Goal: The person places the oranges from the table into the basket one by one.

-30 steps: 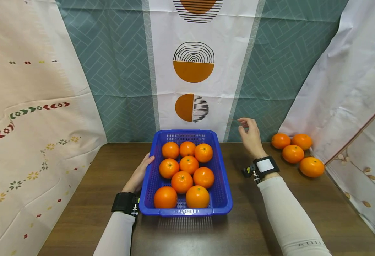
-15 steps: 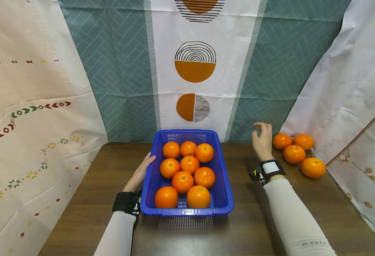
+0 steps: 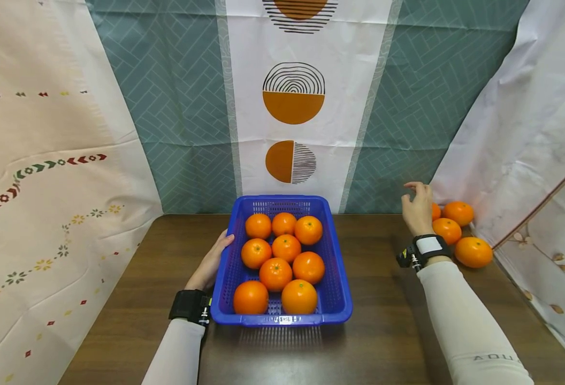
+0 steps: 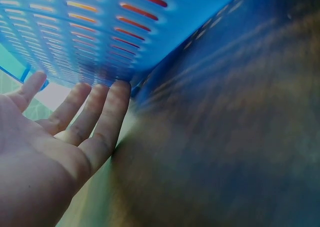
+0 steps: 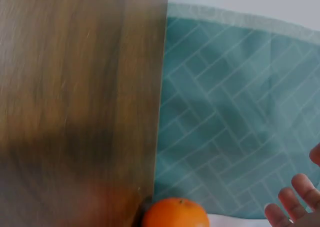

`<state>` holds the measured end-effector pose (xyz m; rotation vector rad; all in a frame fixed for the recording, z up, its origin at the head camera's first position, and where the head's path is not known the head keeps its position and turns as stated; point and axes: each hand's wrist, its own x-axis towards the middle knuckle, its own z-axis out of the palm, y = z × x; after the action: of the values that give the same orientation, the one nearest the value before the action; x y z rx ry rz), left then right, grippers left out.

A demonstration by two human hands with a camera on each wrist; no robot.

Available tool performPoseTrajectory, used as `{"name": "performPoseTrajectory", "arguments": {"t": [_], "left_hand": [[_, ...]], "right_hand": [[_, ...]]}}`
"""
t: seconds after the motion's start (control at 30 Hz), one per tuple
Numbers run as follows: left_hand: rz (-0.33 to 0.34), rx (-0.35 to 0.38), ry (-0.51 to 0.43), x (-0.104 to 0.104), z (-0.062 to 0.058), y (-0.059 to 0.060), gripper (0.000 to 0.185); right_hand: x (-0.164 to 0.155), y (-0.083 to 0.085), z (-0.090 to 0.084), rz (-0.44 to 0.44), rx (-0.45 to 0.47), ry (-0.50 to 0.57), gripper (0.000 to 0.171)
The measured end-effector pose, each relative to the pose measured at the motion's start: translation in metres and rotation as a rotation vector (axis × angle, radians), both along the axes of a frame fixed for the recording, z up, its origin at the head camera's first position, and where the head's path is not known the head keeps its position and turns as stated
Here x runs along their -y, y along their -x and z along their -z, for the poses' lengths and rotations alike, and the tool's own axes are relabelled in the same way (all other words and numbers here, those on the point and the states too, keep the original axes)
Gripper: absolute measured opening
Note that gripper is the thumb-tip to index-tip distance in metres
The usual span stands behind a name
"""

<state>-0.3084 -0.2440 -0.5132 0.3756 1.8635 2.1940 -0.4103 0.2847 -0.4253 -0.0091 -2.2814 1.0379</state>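
A blue plastic basket [image 3: 345, 289] with slotted walls stands on the table and holds several oranges [image 3: 275, 274]. My left hand [image 3: 210, 264] is at its left side. In the left wrist view the fingertips [image 4: 120, 89] touch the outer wall, fingers nearly straight, and the thumb is by the rim. My right hand [image 3: 419, 209] is in the air at the back right, fingers loosely bent and holding nothing. Close to its right lie several more oranges [image 3: 474, 252], the farthest left partly hidden behind the hand. An orange [image 5: 176, 214] shows low in the right wrist view.
A brown wooden table [image 3: 374, 331] lies under everything. Patterned cloth [image 3: 181, 123] hangs behind its back edge, and pale cloths stand along the left and right sides. The right-hand cloth [image 3: 518, 214] comes down close beside the loose oranges.
My right hand has moved steadily right, from beside the basket to the loose oranges, and now covers part of one. The left hand and the basket have stayed in place.
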Motion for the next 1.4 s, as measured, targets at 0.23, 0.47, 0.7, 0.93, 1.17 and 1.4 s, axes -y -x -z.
{"name": "performPoseTrajectory", "arguments": {"t": [0.23, 0.47, 0.7, 0.93, 1.17, 1.4], "left_hand": [[0.002, -0.004, 0.007, -0.004, 0.0, 0.002, 0.059], [0.003, -0.005, 0.005, -0.008, -0.001, 0.006, 0.059], [0.01, -0.011, 0.006, -0.012, -0.001, 0.01, 0.059], [0.004, 0.019, 0.0, -0.013, -0.002, 0.011, 0.06], [0.014, 0.016, -0.012, -0.011, -0.004, 0.008, 0.06], [0.014, 0.009, 0.006, -0.003, -0.002, -0.002, 0.061]], "right_hand": [[-0.023, 0.001, 0.005, 0.075, 0.052, -0.102, 0.032], [-0.045, 0.001, 0.002, 0.067, 0.125, -0.152, 0.038], [-0.065, 0.004, -0.003, 0.062, 0.193, -0.195, 0.039], [-0.077, 0.01, -0.005, 0.041, 0.258, -0.262, 0.044], [-0.086, 0.016, -0.003, 0.03, 0.332, -0.377, 0.05], [-0.083, 0.022, 0.005, 0.007, 0.421, -0.437, 0.056]]}}
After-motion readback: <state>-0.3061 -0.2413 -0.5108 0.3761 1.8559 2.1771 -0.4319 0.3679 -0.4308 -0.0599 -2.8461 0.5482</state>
